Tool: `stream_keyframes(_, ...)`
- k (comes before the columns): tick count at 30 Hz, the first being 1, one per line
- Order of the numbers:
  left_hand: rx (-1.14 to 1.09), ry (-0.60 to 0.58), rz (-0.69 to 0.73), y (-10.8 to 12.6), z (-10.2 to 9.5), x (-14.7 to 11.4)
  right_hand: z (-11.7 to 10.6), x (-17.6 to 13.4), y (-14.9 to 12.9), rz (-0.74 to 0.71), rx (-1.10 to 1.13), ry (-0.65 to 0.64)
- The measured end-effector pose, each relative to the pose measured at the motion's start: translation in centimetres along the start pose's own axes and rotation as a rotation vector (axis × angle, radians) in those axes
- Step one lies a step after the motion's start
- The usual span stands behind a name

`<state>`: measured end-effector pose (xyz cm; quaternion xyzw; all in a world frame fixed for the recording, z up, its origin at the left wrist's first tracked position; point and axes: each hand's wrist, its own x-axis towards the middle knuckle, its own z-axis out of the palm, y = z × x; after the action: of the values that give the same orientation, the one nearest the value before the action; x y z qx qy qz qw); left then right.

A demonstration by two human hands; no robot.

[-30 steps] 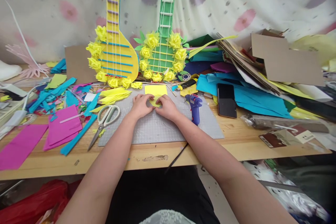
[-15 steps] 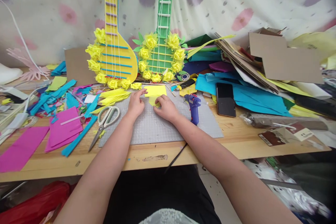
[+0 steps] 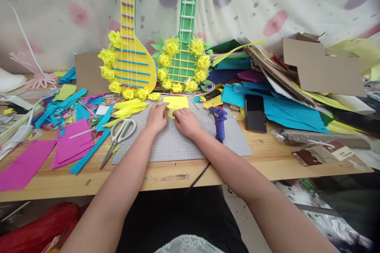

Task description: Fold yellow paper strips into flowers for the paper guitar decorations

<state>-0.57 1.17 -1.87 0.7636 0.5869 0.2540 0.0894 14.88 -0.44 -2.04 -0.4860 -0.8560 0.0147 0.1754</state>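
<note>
My left hand (image 3: 157,118) and my right hand (image 3: 187,122) are close together on the grey gridded cutting mat (image 3: 175,146). Between them lies yellow crepe paper (image 3: 178,102), a rectangle with a smaller piece showing at its near edge. The fingers of my left hand are bent, their tips at the paper's left edge. Those of my right hand are curled together and press on its near right part; the thumb is mostly hidden. A blue glue gun (image 3: 219,122) lies right of my right hand, and scissors (image 3: 120,136) lie open left of my left hand.
Behind stand a yellow paper guitar (image 3: 135,59) and a green one (image 3: 184,61), both trimmed with yellow paper roses. Yellow strips (image 3: 127,108), pink sheets (image 3: 73,142) and blue scraps lie left. A phone (image 3: 255,112), blue paper (image 3: 291,112) and cardboard (image 3: 323,63) are at right.
My right hand has lowered and flattened; the pale yellow piece it was lifting now lies down against the paper. My left hand has shifted slightly right. The view has moved a little.
</note>
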Motion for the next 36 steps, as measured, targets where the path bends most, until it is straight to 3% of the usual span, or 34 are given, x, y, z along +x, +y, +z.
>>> stream_keyframes(6, 0.011, -0.008, -0.004, -0.1, -0.7, -0.5, -0.4, 0.0, 0.9, 0.139, 0.042, 0.033)
stream_keyframes(11, 0.001, -0.043, 0.064, -0.3, -0.7, -0.4, -0.5, 0.1, 0.1, 0.042, 0.078, 0.038)
stream_keyframes(17, 0.041, -0.014, -0.009, 0.0, -0.6, -0.4, -0.4, 0.6, -0.6, 0.093, -0.05, 0.011)
stream_keyframes(22, 0.075, 0.026, -0.036, 0.0, -0.9, -0.6, -0.5, 0.4, 0.2, 0.105, -0.029, 0.035)
stream_keyframes(27, 0.046, -0.002, 0.02, -0.2, -1.2, -0.5, -1.1, -0.1, 1.6, 0.029, 0.099, 0.036)
stream_keyframes(32, 0.035, 0.067, 0.015, -0.4, -1.4, -0.3, -1.6, -0.2, 1.7, 0.026, 0.094, 0.012)
stream_keyframes(36, 0.01, -0.005, 0.004, -0.6, -1.4, -0.3, -1.4, -0.3, 1.3, 0.082, 0.095, 0.009)
